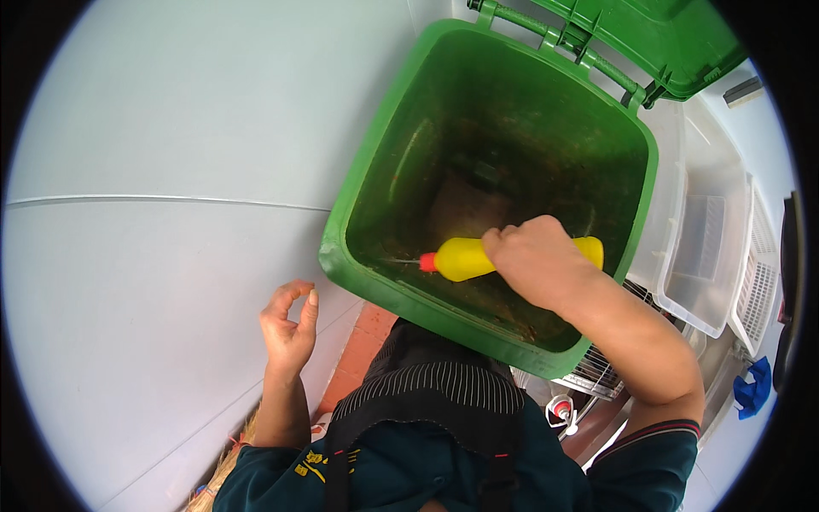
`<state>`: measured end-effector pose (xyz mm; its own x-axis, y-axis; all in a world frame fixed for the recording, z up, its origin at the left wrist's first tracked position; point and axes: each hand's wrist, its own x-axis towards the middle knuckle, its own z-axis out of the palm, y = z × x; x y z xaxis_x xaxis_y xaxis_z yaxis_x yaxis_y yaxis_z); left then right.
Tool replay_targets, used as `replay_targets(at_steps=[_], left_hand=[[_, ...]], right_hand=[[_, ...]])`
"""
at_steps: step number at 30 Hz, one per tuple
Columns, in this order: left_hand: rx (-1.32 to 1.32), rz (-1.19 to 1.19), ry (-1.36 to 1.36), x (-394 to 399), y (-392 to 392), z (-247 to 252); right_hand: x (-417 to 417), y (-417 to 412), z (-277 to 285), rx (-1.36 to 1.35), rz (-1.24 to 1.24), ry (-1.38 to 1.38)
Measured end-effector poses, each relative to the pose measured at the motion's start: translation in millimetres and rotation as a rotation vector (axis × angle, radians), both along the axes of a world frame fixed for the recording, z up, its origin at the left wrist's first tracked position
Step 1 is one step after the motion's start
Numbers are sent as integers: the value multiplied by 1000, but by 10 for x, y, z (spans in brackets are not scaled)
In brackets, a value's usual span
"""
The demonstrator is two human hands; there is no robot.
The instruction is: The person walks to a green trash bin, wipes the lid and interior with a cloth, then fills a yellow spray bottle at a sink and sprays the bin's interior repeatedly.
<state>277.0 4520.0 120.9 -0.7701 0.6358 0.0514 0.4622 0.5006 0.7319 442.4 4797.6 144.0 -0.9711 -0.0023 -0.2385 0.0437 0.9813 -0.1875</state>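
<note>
A green plastic wheelie bin (pixel 365 160) stands before me with its hinged lid (pixel 678 38) swung back. My right hand (pixel 534 259) is closed around a yellow squeeze bottle (pixel 461 259) with a red cap, held sideways over the bin's opening. A thin stream of liquid or a narrow nozzle shows at the cap, pointing left. Inside, the walls are stained, and dark bits lie near the front wall. My left hand (pixel 291 317) is raised outside the bin's left front corner, its fingers curled, thumb and forefinger apart, and nothing in it.
Pale wall panels (pixel 160 128) rise on the left. Clear plastic tubs (pixel 697 243), a white perforated basket (pixel 761 281) and a wire rack (pixel 595 374) are at the right, near a blue cloth or glove (pixel 752 388). A straw broom (pixel 224 467) leans at lower left over red floor tiles (pixel 361 339).
</note>
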Motion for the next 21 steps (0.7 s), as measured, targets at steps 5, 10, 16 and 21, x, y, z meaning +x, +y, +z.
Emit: replay_targets(at_steps=[5,10,16,21], left_hand=[[0,-9,4,-34,41,-10],[-30,-20,20,-34,80,-37],[-23,-46,9,-45,183,-30],[-16,-74,19,-79,187,-97]], right_hand=[[-57,-58,42,-21,-6,-40],[101,5,31,-13,15,-89],[-73,-84,105,-57,-12,-25],[-25,-88,-1,-44,-11,-48]])
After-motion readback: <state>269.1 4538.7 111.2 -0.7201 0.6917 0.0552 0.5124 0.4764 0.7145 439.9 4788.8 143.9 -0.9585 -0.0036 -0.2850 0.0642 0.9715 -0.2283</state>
